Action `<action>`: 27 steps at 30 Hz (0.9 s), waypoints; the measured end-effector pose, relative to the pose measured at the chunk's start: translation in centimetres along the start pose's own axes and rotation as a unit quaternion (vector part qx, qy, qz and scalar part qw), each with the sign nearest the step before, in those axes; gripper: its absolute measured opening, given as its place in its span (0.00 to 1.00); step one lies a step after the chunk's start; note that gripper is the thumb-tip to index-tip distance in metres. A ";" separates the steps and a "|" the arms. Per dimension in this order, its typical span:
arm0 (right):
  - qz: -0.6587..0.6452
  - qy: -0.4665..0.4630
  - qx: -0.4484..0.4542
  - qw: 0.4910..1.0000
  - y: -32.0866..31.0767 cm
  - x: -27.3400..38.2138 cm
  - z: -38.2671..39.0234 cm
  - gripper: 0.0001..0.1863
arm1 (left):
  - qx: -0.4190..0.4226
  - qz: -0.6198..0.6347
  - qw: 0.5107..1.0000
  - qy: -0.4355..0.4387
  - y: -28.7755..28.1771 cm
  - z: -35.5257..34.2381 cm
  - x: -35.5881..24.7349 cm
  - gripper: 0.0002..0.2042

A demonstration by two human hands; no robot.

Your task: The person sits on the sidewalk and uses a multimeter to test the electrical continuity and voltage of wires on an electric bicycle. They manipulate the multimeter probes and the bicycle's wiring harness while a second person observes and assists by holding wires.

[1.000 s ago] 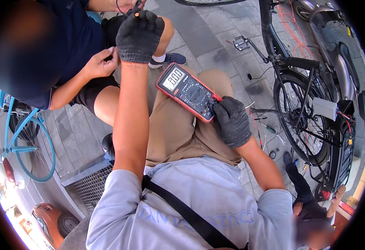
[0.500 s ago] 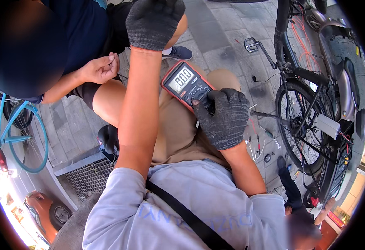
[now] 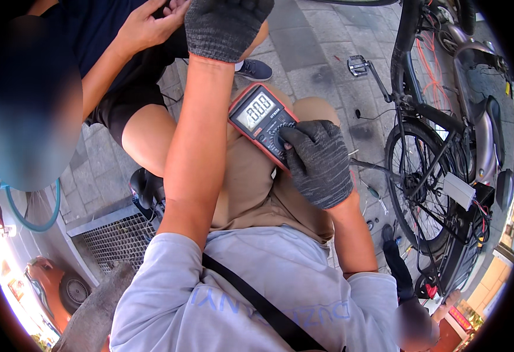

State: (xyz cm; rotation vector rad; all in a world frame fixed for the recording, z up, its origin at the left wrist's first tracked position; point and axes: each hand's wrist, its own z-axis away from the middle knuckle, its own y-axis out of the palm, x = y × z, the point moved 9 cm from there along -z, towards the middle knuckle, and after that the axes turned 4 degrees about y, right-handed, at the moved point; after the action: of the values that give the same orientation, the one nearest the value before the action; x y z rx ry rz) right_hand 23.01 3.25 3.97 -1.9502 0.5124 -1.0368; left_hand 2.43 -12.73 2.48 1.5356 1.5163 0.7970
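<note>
My right hand (image 3: 317,164), in a dark grey knit glove, is closed at the lower end of a red-and-black digital multimeter (image 3: 258,128), thumb and fingers at its round dial. The meter rests on my lap over tan trousers, its display lit. My left hand (image 3: 227,29), in a matching glove, reaches far forward to the top edge of the view. Its back is toward me, and its fingertips are cut off, so what it may hold is hidden. Just left of it is another person's bare hand (image 3: 154,24).
That person squats at the left in dark clothes (image 3: 101,44). An electric bicycle (image 3: 421,182) with a silver box (image 3: 459,190) and exposed wires stands at the right, tools near its wheel. A metal grate (image 3: 119,240) and a turquoise wheel (image 3: 34,217) are on the left.
The other person's hand has risen to beside my left glove, and their head has shifted lower. My left hand has moved slightly up and right. My right thumb has shifted on the dial.
</note>
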 end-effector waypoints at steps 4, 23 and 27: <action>-0.015 -0.030 0.029 0.999 -0.1 -0.4 -0.3 0.18 | 0.010 -0.017 1.000 0.010 0.1 -0.2 -0.4 0.11; 0.010 -0.095 0.100 0.990 0.1 0.8 0.0 0.22 | -0.016 -0.070 0.997 0.004 1.1 1.3 -2.6 0.10; -0.002 -0.096 0.032 0.995 0.1 -0.5 0.9 0.16 | -0.003 -0.044 0.999 0.008 0.3 -0.4 -2.6 0.10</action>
State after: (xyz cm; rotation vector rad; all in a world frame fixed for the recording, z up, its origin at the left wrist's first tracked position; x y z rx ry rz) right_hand 23.44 3.92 3.38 -1.9696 0.3633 -0.8459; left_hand 2.03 -15.24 3.15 1.4513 1.5796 0.7636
